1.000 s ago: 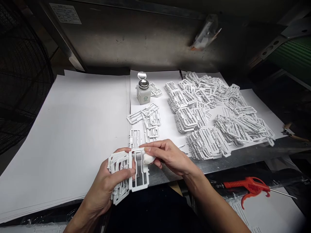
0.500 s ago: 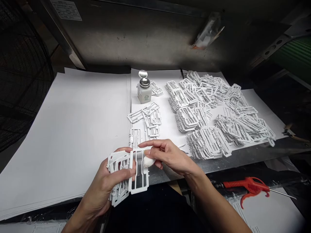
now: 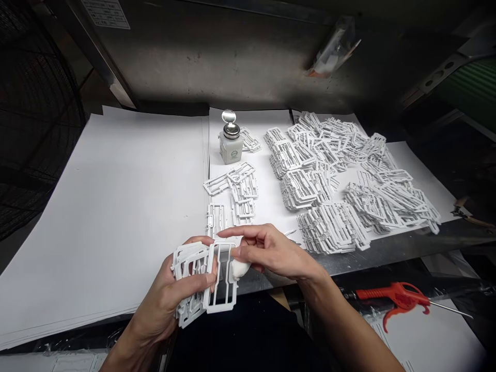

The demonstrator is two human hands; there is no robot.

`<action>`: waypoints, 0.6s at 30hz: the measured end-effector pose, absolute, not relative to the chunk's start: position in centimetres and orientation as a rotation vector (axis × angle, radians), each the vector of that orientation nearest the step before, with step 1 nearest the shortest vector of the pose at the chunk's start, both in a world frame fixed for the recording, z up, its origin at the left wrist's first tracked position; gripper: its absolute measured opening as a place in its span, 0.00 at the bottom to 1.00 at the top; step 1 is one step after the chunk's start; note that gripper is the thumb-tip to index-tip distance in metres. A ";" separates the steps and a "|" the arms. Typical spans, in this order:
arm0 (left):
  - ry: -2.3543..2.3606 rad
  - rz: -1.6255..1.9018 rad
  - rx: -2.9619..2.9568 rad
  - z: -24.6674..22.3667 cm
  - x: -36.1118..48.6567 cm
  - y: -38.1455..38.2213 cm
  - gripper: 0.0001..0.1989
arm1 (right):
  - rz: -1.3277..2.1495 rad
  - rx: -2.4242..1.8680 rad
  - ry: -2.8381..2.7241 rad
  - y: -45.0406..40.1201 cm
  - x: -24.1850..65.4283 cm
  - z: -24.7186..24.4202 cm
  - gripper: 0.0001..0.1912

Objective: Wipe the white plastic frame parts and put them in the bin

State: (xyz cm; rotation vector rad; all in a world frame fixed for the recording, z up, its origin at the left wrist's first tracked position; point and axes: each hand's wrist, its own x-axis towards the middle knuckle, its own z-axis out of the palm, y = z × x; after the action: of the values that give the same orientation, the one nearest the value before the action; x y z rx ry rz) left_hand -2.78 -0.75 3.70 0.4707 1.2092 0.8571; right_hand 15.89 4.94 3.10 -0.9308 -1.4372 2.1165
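My left hand [image 3: 165, 294] is closed around a stack of white plastic frames [image 3: 188, 281], with the thumb pressing on the front. One white plastic frame [image 3: 220, 305] sticks out to the right of that stack, upright and facing me. Pinched in my right hand [image 3: 271, 251] is a white wad [image 3: 240, 268], seemingly cotton, which touches the right edge of this frame. The right index finger reaches across the frame's top edge. Just beyond my hands, more white frames [image 3: 242, 188] lie loosely on the paper.
A pump bottle [image 3: 231, 147] with its metal lid up stands behind the loose frames. Several piles of white frames [image 3: 333, 227] cover the right side. White paper sheets [image 3: 127, 206] line the left. A red air blow gun [image 3: 399, 299] lies at lower right.
The white wad and my right fingers have moved slightly down along the frame's right edge. The single frame has tilted a little. My left hand keeps its hold.
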 end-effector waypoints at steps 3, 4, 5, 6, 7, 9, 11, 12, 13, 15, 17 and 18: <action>1.194 0.856 0.467 3.5 -2.8 -0.8 0.24 | 2.107 -0.915 -1.475 5.0 15.9 3.2 0.20; 1.183 0.854 0.463 3.5 -2.8 -0.8 0.24 | 2.113 -0.909 -1.490 5.1 16.0 3.2 0.20; 1.169 0.855 0.457 3.5 -2.8 -0.8 0.24 | 2.120 -0.899 -1.508 5.1 16.0 3.3 0.20; 1.157 0.857 0.450 3.5 -2.8 -0.8 0.23 | 2.125 -0.890 -1.528 5.1 16.0 3.3 0.20; 1.144 0.859 0.440 3.5 -2.8 -0.7 0.22 | 2.128 -0.885 -1.550 5.1 16.0 3.4 0.19; 1.126 0.864 0.411 3.6 -2.7 -0.7 0.21 | 2.125 -0.890 -1.587 5.0 16.1 3.6 0.18; 1.116 0.866 0.377 3.6 -2.7 -0.7 0.22 | 2.112 -0.924 -1.606 5.0 16.1 3.7 0.18; 1.112 0.863 0.359 3.7 -2.8 -0.7 0.23 | 2.102 -0.945 -1.609 4.9 16.1 3.8 0.18; 1.109 0.861 0.343 3.7 -2.8 -0.8 0.24 | 2.089 -0.964 -1.611 4.8 16.2 3.8 0.19; 1.112 0.858 0.318 3.7 -2.9 -0.8 0.25 | 2.055 -1.001 -1.614 4.7 16.2 3.9 0.18; 1.127 0.855 0.308 3.6 -3.0 -0.8 0.25 | 2.037 -1.021 -1.621 4.6 16.4 4.0 0.19; 1.134 0.854 0.310 3.6 -3.0 -0.8 0.25 | 2.032 -1.026 -1.625 4.6 16.4 4.0 0.19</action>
State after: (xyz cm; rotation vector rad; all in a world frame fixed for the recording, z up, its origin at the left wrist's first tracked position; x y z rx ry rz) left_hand -2.97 -0.83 3.63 0.3104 1.1336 0.8545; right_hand 16.44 4.64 4.03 -1.0260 -1.6250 2.0319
